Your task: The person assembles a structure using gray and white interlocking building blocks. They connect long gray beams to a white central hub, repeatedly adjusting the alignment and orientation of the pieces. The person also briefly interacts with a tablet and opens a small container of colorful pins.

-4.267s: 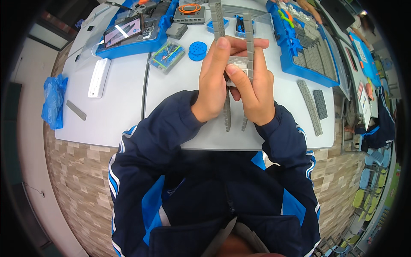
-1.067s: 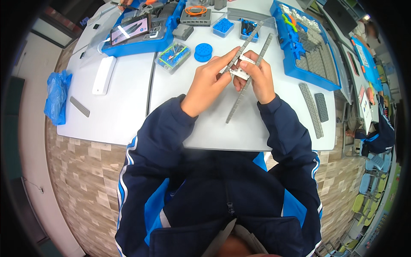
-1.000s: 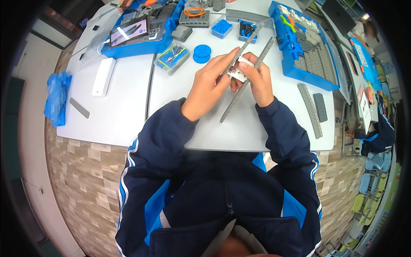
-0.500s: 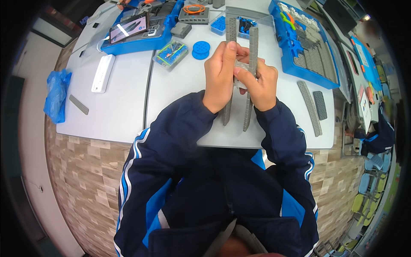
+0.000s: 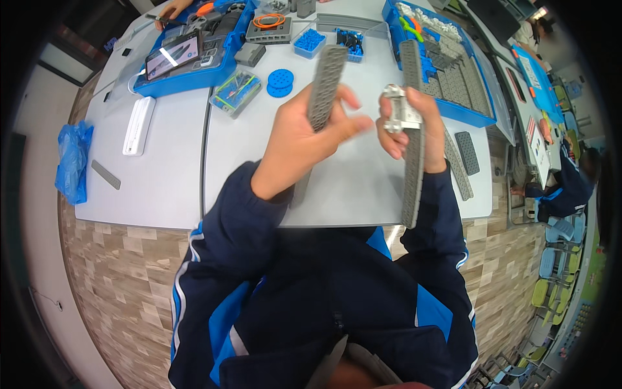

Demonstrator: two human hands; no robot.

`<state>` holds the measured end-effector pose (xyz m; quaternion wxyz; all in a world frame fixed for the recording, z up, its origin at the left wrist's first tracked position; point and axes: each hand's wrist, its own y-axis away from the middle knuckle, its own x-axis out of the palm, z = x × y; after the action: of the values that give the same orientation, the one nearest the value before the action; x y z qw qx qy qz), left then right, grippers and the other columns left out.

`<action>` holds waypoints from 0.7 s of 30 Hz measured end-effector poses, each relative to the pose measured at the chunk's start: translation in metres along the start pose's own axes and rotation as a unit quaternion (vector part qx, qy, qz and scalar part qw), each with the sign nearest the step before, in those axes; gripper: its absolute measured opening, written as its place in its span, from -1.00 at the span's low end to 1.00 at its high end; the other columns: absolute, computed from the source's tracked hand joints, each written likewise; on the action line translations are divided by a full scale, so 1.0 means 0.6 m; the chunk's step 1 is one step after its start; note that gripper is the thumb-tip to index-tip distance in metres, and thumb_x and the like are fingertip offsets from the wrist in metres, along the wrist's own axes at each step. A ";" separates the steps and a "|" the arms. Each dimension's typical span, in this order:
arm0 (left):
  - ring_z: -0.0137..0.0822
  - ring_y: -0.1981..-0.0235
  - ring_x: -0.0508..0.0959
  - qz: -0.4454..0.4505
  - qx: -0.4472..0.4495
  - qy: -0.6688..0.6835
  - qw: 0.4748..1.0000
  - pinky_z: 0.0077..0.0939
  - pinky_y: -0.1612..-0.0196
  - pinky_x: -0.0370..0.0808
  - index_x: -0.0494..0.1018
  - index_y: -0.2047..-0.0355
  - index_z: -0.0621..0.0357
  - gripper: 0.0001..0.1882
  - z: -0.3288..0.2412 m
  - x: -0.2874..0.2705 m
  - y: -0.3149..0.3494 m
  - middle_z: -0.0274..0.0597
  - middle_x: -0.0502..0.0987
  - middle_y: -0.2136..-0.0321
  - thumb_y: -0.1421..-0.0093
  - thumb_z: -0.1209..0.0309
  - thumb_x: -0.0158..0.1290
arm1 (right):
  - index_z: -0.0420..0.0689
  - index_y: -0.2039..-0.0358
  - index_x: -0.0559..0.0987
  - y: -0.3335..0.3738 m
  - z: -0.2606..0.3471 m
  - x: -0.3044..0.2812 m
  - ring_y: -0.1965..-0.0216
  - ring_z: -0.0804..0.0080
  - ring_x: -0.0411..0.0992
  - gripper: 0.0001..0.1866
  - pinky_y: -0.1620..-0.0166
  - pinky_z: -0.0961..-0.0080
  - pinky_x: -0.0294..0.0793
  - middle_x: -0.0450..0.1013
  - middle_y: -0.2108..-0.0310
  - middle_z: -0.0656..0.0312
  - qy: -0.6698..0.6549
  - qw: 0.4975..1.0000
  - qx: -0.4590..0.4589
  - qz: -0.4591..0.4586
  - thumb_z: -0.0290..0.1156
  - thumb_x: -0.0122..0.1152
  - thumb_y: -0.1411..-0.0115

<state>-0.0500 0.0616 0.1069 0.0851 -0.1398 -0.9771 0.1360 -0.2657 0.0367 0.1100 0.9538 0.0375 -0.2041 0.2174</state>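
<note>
In my left hand (image 5: 298, 133) is a long grey perforated beam (image 5: 326, 84), held upright and slightly tilted, with my thumb stretched out to the right and blurred. Its lower end shows below my wrist. My right hand (image 5: 424, 120) grips a second long grey beam (image 5: 413, 175), also upright. A light grey connector piece (image 5: 400, 110) sits on that beam's left side, beneath my right thumb. A gap separates the two beams, both raised over the table's near edge.
Blue cases (image 5: 483, 113) of grey parts stand at the back right and left. Nearby are a blue pulley wheel (image 5: 280, 83), a small clear box (image 5: 236, 94), a phone (image 5: 172, 57), a white bar-shaped device (image 5: 138, 126), loose beams (image 5: 105, 174) and a blue plastic bag (image 5: 72, 162). Another person's hand (image 5: 172, 11) shows far left.
The two beams, earlier joined by the light connector, have come apart. My left hand moved left with one; my right hand moved right with the other and the connector.
</note>
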 end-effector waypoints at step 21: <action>-0.23 0.27 0.62 -0.059 0.290 -0.341 0.892 -0.47 0.24 0.57 0.58 0.18 0.18 -0.47 -0.020 -0.033 0.006 -0.17 0.59 0.23 0.26 0.50 0.45 | -0.28 0.18 0.53 -0.016 -0.004 0.100 0.58 0.50 0.50 -0.26 0.56 0.64 0.33 0.53 0.46 0.18 0.131 0.988 0.054 0.062 0.24 -0.29 -0.43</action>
<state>-0.0279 0.0618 0.1145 -0.2090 0.0042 -0.8695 0.4476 -0.2110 0.0522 0.1323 0.9534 0.0470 -0.0672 0.2903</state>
